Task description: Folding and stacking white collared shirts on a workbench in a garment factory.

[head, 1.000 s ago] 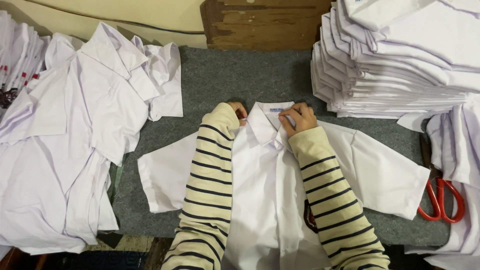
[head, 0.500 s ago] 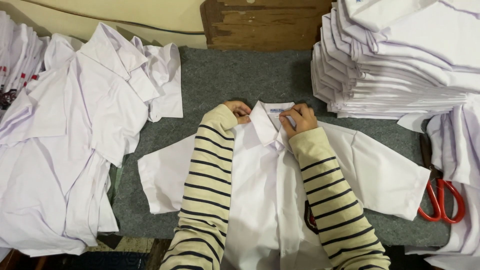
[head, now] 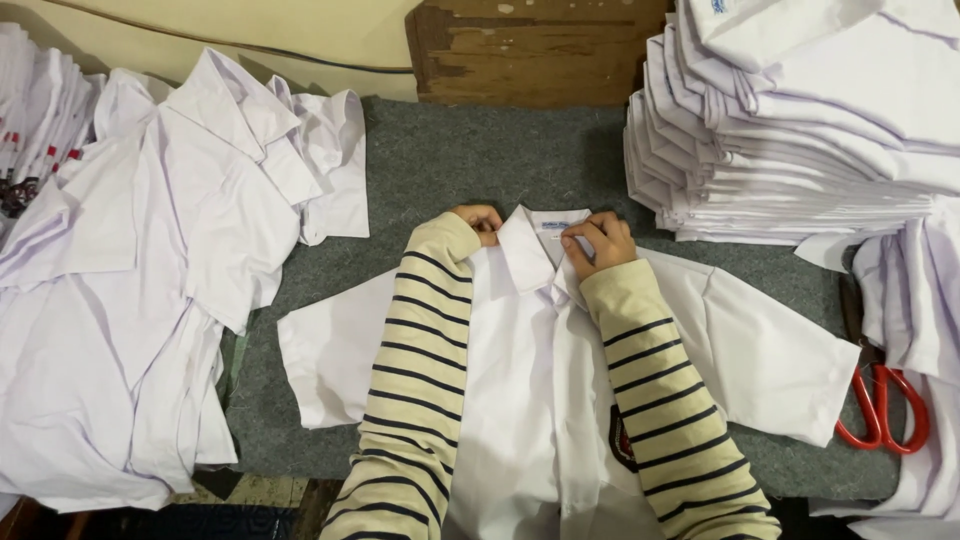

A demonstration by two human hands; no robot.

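Left hand (head: 480,220), right hand (head: 598,243) — grip pinched closed on shirt collar (head: 528,248).

surface: grey felt-like cloth (head: 480,160) covering the worktop | behind: worn brown wooden block (head: 535,50) at the far edge, pale cream wall (head: 250,30) with a dark cable (head: 300,62) running along it | light: even, soft, indoor
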